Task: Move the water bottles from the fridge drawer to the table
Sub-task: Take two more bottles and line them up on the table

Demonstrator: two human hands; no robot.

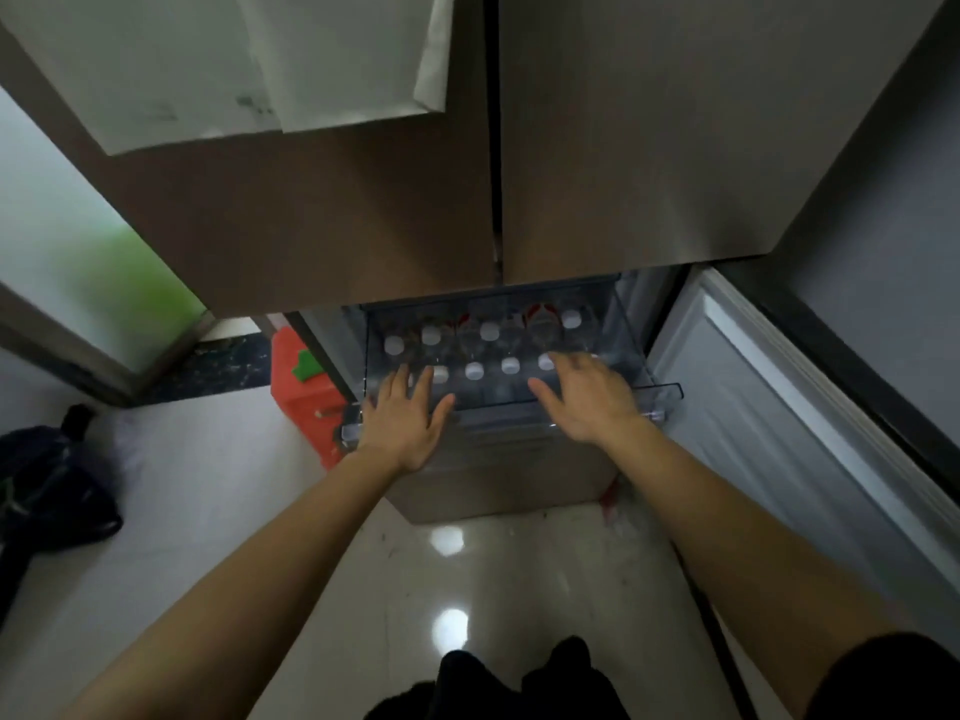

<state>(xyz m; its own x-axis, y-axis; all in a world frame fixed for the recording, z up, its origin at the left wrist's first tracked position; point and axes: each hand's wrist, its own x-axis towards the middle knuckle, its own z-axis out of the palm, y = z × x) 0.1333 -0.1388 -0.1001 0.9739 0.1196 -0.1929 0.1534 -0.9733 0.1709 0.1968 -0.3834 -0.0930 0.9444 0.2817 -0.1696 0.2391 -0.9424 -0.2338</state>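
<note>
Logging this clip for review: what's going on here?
A person stands at a fridge whose clear drawer is pulled out, full of upright white-capped water bottles. The left hand and right hand, fingers spread, reach over the front row; neither grips a bottle.

white papers [291,59] top left | red container [298,407] with green piece [307,367] | dark bag [47,491] on glossy floor [208,511]

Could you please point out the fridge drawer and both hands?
fridge drawer [662,394]: head view, clear front rim, right end.
left hand [410,426]: head view, back of the hand.
right hand [589,402]: head view, back of the hand.
</note>
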